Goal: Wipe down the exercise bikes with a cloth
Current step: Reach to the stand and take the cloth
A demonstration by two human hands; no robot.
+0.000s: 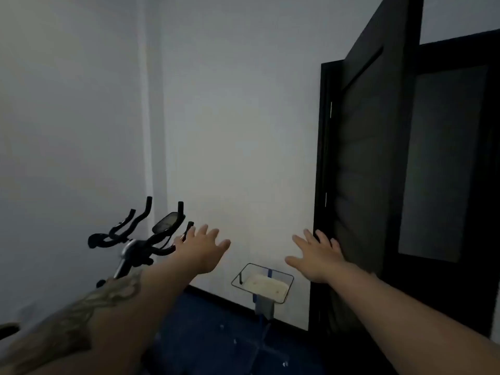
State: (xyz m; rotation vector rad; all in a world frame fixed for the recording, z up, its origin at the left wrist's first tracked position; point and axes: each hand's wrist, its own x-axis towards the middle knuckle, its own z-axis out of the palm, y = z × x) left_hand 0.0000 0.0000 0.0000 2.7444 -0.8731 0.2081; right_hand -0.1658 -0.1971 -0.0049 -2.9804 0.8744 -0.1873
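Observation:
A black exercise bike point(138, 239) stands at the lower left by the white wall, its handlebars and oval display console point(166, 223) showing. My left hand point(201, 249) is stretched forward with fingers spread, just right of the handlebars, holding nothing. My right hand point(318, 257) is also stretched out, palm down, fingers apart and empty, close to the dark door's edge. I see no cloth in either hand. A pale folded thing, possibly a cloth, lies in a wire basket point(285, 292) on a stand below and between my hands.
A dark door point(376, 158) stands open on the right, with a dark doorway point(443, 158) behind it. The white wall point(238, 131) is straight ahead. Dark blue floor point(216, 334) lies below, around the basket stand's post.

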